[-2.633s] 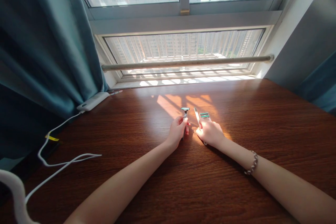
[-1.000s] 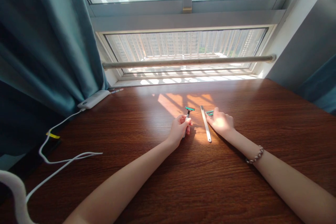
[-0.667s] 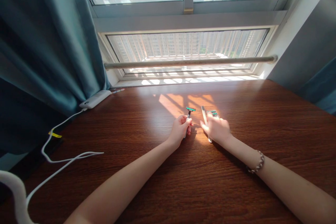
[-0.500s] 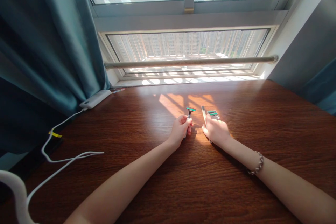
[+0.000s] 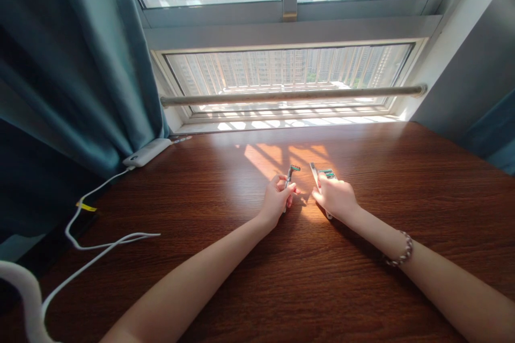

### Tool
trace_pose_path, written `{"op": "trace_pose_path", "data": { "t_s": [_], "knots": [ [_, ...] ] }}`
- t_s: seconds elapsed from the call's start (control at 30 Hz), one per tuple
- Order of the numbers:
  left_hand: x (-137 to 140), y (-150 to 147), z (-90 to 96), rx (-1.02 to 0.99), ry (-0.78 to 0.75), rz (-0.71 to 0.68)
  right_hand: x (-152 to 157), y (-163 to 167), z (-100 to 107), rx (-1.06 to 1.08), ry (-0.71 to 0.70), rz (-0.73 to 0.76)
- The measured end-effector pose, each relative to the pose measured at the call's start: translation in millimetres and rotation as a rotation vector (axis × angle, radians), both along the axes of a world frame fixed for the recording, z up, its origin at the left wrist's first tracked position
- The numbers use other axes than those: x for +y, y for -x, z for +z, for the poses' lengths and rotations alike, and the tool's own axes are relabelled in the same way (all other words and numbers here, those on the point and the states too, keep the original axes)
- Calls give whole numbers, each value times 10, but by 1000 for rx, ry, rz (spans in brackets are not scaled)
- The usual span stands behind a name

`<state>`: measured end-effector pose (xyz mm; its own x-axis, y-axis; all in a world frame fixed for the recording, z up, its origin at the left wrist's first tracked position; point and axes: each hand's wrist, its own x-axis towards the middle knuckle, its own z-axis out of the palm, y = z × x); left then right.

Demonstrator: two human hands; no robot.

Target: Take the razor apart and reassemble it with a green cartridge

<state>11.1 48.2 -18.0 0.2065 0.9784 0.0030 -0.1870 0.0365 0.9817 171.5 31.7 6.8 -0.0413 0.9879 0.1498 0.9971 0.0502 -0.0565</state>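
A razor (image 5: 288, 177) is held in the narrow grip of the left hand (image 5: 277, 198), its head pointed towards 1 o'clock. At 3 o'clock from that hand, a slim pale stick (image 5: 314, 172) is partly covered by the right hand (image 5: 336, 197); whether it is gripped or only touched cannot be made out. A green-striped pack (image 5: 330, 174), partly hidden, is seen at 12 o'clock from the right hand.

On your worktop (image 5: 257, 284), near the far left corner, a white box (image 5: 147, 152) lies beside a blue curtain (image 5: 92, 59), its cable (image 5: 113, 241) looping along the left edge; a rail (image 5: 293, 96) crosses the window (image 5: 261, 67).
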Motion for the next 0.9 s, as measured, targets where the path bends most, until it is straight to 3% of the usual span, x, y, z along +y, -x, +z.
{"op": "trace_pose_path", "data": {
  "t_s": [0.17,0.3,0.4,0.5,0.67,0.8,0.9],
  "knots": [
    [-67,12,60,94,-84,36,37,18,8,655,-67,165],
    [-134,24,181,209,-213,67,71,24,12,1170,142,254],
    [-161,22,245,228,-217,43,38,43,60,1443,302,269],
    [-166,17,266,168,-108,-10,1,52,101,1570,388,281],
    [-204,33,261,2,106,-223,30,25,42,1713,395,391],
    [-291,108,221,-122,219,-385,38,15,-2,1701,435,414],
    [-342,184,188,-147,243,-433,-4,21,15,1668,553,398]
  ]
}}
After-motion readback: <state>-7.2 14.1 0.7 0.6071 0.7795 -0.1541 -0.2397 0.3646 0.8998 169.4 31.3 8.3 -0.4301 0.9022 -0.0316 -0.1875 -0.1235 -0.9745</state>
